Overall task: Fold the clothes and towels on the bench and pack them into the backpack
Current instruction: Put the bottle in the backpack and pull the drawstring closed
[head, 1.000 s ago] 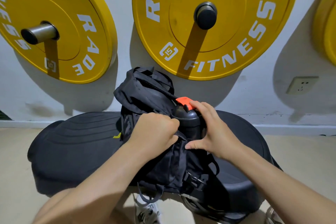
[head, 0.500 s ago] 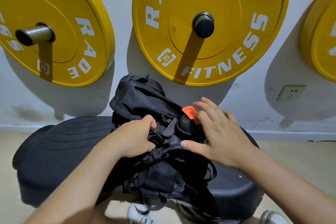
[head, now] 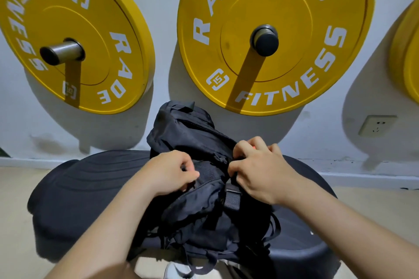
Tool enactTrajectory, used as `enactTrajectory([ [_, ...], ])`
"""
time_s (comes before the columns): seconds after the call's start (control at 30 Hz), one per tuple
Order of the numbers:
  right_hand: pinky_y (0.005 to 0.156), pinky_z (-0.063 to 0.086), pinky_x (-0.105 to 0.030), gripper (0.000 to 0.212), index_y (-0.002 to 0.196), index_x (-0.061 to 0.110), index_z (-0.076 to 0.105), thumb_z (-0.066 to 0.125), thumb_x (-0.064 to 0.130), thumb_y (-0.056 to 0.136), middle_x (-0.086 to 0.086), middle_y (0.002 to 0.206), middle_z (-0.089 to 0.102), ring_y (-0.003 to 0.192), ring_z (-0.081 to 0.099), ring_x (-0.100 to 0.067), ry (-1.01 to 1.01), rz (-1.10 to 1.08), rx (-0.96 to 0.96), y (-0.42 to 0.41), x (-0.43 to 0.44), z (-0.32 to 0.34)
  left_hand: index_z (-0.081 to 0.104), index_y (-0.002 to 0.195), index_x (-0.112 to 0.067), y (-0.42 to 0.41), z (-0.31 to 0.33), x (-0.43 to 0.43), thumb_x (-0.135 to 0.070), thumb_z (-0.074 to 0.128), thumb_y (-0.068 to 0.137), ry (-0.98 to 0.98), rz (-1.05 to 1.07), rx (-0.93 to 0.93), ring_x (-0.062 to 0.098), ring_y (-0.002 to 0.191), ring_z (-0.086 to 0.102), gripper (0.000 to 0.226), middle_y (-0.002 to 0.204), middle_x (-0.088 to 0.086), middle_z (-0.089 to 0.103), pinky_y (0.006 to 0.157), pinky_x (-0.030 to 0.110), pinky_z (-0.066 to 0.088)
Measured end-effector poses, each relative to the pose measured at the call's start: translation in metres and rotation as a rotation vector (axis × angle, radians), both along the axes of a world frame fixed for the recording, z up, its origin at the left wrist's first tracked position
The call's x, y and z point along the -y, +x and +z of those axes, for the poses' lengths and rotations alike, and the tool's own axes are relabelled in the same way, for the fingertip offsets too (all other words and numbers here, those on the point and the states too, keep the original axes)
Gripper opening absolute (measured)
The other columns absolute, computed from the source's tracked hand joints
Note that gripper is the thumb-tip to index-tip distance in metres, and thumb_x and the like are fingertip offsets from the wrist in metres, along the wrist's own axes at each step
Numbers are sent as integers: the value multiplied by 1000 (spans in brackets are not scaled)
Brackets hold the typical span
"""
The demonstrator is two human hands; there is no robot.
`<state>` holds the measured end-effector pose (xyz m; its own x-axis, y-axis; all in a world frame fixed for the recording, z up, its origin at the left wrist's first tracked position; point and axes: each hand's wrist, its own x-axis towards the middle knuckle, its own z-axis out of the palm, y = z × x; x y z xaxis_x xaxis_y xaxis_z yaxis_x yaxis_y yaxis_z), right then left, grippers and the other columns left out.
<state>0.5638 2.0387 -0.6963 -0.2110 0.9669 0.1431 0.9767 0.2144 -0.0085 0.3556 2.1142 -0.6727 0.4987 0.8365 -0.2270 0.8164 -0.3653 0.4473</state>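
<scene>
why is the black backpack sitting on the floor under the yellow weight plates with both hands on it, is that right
Not quite. In the head view the black backpack sits on the black bench, not the floor. It is below the yellow weight plates, with the left hand and right hand on it.

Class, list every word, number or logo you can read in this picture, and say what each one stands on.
"RADE FITNESS": left plate, partly cut off.
"RAD… FITNESS": middle plate, top cut off.
"15" in a square logo: printed on both plates.
Backpack, bench, wall socket: no readable text.
</scene>
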Motion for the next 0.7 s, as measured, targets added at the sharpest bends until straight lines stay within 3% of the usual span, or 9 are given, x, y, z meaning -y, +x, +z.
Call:
enactTrajectory([
  [0.07,80,32,-39,56,83,32,62,12,56,83,11,105,41,106,35,-19,44,-101,-68,-1,1,-2,56,63,-16,-9,1,-1,-49,57,88,-166,-58,-92,12,52,48,42,57,-7,66,60,25,42],
  [0.13,83,33,-40,53,71,27,57,27,69,85,10,102,42,104,33,-19,46,-173,-66,-3,0,-3,59,60,-16,-9,-1,3,-52,61,84,-220,-113,-102,12,56,46,43,56,-9,58,62,27,40],
  [0.2,85,32,-41,39,70,28,54,49,64,82,6,107,42,110,33,-23,53,-180,-12,-3,-1,-6,55,60,-17,-3,-9,1,-53,58,85,-57,-38,-86,14,55,47,44,55,-6,53,62,29,41],
  [0.27,83,32,-41,27,67,28,48,66,47,73,4,108,44,112,36,-27,80,-161,-5,-4,-1,-9,54,64,-14,-1,-18,-11,-56,49,89,201,205,-116,21,65,58,49,64,1,61,68,31,49],
  [0.33,75,34,-40,35,62,28,40,75,30,59,2,101,50,104,45,-30,107,-145,4,0,-2,-18,51,78,-14,-4,-24,-26,-57,46,90,306,394,-132,28,82,60,45,81,4,63,74,36,49],
  [0.4,69,33,-38,40,62,30,40,77,21,51,2,96,52,97,48,-29,141,-141,-13,2,-2,-23,43,87,-20,0,-25,-33,-49,57,88,215,532,122,28,85,57,33,87,2,56,72,35,44],
  [0.47,71,29,-36,39,79,34,44,73,18,57,5,103,48,100,43,-27,181,-116,6,6,-3,-24,38,79,-22,12,-19,-33,-28,67,85,66,599,614,26,72,56,30,81,7,51,65,36,46],
  [0.53,76,26,-37,43,97,38,39,63,19,67,8,113,39,109,34,-25,164,-102,-35,11,-4,-22,39,73,-19,23,-6,-27,-10,62,90,-38,557,961,22,55,47,30,73,11,42,51,28,49],
  [0.7,85,31,-41,19,88,36,42,54,44,76,6,105,33,111,32,-26,27,-312,-166,18,-8,-8,54,72,-15,31,26,6,2,57,91,-36,257,1160,28,58,47,26,66,13,44,49,21,51],
])
